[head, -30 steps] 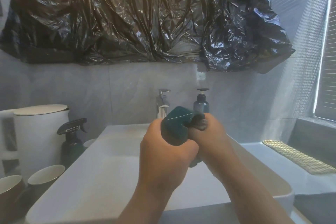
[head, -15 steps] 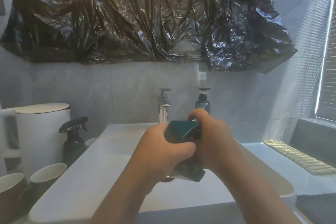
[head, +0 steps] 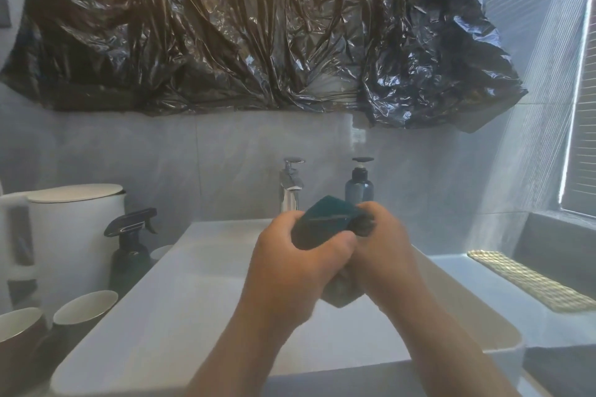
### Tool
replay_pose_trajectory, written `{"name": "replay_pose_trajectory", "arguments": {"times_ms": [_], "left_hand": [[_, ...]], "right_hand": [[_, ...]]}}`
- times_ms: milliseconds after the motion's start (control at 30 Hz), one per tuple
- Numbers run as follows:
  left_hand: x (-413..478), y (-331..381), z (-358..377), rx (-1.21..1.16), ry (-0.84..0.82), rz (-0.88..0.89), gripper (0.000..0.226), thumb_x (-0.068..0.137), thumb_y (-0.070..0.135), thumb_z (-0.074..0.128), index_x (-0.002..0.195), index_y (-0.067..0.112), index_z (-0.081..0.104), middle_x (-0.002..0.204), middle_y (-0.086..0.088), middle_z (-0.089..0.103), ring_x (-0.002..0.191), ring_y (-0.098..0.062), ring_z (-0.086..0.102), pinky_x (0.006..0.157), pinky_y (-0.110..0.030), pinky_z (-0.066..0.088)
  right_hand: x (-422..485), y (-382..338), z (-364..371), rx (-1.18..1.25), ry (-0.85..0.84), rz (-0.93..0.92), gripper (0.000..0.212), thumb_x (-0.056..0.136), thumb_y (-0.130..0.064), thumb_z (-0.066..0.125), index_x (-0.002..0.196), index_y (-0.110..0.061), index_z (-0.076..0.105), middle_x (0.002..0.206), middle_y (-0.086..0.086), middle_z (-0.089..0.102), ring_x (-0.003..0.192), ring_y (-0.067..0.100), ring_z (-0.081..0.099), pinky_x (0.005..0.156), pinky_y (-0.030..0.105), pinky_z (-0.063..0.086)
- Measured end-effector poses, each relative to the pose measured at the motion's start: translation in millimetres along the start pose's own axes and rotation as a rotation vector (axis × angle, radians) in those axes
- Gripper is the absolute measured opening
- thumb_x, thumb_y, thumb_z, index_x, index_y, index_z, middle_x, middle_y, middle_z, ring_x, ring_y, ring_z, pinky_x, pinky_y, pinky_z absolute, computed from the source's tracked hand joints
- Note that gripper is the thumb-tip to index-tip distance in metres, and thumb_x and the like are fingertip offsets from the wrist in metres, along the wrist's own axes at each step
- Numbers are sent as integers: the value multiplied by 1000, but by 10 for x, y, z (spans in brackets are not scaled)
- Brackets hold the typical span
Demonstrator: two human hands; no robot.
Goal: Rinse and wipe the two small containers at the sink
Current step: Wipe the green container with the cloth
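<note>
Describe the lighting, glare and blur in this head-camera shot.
Head view: hazy and soft overall; daylight from the window streaks the right wall; warm glare on the black plastic sheet; both hands, left hand and right hand, look motion-blurred around the dark green container; wide-angle bending at edges.

Sink (head: 180, 309) center frame, tap (head: 291, 184) behind it, pump bottle (head: 359, 185) right of tap. Both hands over the basin, left hand (head: 290, 271) touching right hand (head: 383, 255), container (head: 325, 222) between them. Left of sink: spray bottle (head: 130, 248), kettle (head: 69, 242) behind it, two cups (head: 82, 308) lower left. Mat (head: 529, 284) on bench right.
</note>
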State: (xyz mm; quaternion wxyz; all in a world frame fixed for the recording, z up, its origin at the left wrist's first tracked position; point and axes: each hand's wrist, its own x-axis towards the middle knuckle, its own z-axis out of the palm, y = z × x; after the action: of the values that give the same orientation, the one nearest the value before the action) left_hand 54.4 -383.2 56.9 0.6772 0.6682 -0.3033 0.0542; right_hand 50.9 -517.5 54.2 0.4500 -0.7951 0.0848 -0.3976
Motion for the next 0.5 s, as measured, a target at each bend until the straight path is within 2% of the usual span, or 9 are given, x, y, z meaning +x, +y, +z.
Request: {"name": "replay_pose_trajectory", "arguments": {"times_ms": [67,133,200,233,300,367,400,433,500], "left_hand": [[31,3,-50,52,-87,-73,39,55,33,71,91,17,70,77,-11,70,71,-22,66,63,-37,55],[33,-10,-57,76,-72,-53,27,57,22,66,83,15,69,68,-8,63,63,-21,58,59,-37,50],[16,-15,-30,80,-4,20,23,55,19,64,76,11,67,59,1,59,57,-17,52,56,-36,46],[4,-8,-10,71,35,60,22,54,19,64,75,12,67,58,4,59,55,-16,52,55,-34,46],[-28,23,34,11,105,120,24,54,18,65,77,16,70,59,5,64,56,-13,57,55,-30,49],[-69,46,69,-35,171,173,27,55,16,66,81,22,72,65,4,69,59,-13,62,53,-27,53],[-85,47,85,-47,192,194,29,56,14,66,83,23,73,67,3,70,60,-13,64,52,-28,55],[-98,45,96,-55,200,205,30,57,13,66,84,24,73,69,1,71,61,-14,65,51,-28,56],[-104,44,103,-53,173,200,33,58,13,67,89,23,73,73,0,73,65,-15,68,51,-27,56]], "right_hand": [[-20,-23,-34,-111,-39,-84,23,77,-9,70,83,-26,56,65,-9,62,60,3,58,55,21,48],[-43,-50,-57,-171,-56,-128,26,77,-7,70,87,-27,56,65,-12,58,59,5,56,57,24,48],[-47,-77,-73,-149,-23,-168,28,76,-3,69,87,-26,58,63,-13,57,58,3,57,55,18,46],[-44,-92,-84,-115,8,-183,30,75,-1,68,86,-27,58,61,-14,57,60,-3,59,51,11,43],[-38,-101,-79,13,66,-150,31,75,0,67,83,-28,57,61,-9,63,64,-9,60,53,7,42],[-39,-102,-24,164,82,-69,24,76,-5,69,83,-27,60,72,-13,69,65,0,64,54,13,46],[-34,-86,18,229,74,-24,19,75,-10,69,84,-25,62,73,-13,70,63,6,65,56,22,50],[-38,-82,49,277,62,16,14,73,-15,69,85,-22,63,69,-11,70,60,10,65,55,29,51],[-28,-47,75,302,61,49,12,71,-19,67,81,-18,63,62,-10,68,57,13,62,53,30,47]]}}
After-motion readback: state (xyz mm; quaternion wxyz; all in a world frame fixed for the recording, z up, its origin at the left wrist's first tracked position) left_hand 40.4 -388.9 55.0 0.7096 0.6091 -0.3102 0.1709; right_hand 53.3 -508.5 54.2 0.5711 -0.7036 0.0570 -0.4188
